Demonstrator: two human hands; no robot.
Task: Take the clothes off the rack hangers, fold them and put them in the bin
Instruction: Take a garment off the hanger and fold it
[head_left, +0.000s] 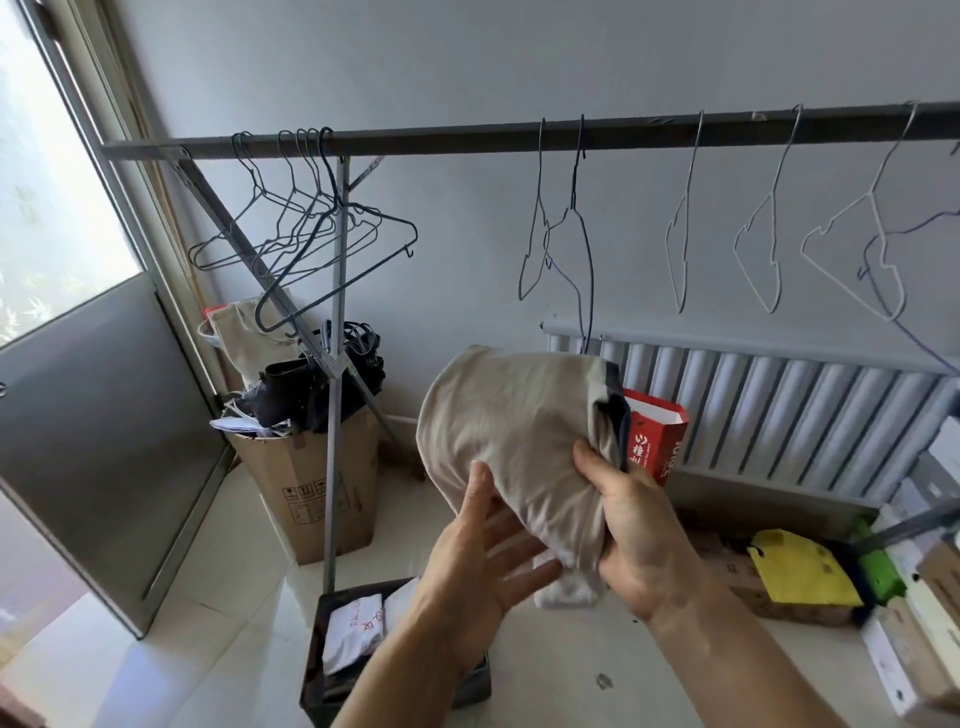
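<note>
A beige garment (511, 431) with a dark collar edge is bunched up in front of me, below the rack bar (519, 136). My right hand (641, 540) grips its right side, fingers curled round the cloth. My left hand (483, 566) lies under the cloth with straight, spread fingers. Bare wire hangers (311, 228) bunch at the bar's left end, and several more hangers (680, 239) hang spaced along the right. A dark bin (319, 670) on the floor below my left arm holds folded white clothes (353, 634).
A tall cardboard box (317, 493) stuffed with bags stands by the rack's upright pole (335, 364). A radiator (779, 405) runs along the back wall with a red paper bag (657, 436) before it. Boxes and a yellow bag (800, 571) crowd the right floor. A metal door (88, 431) stands left.
</note>
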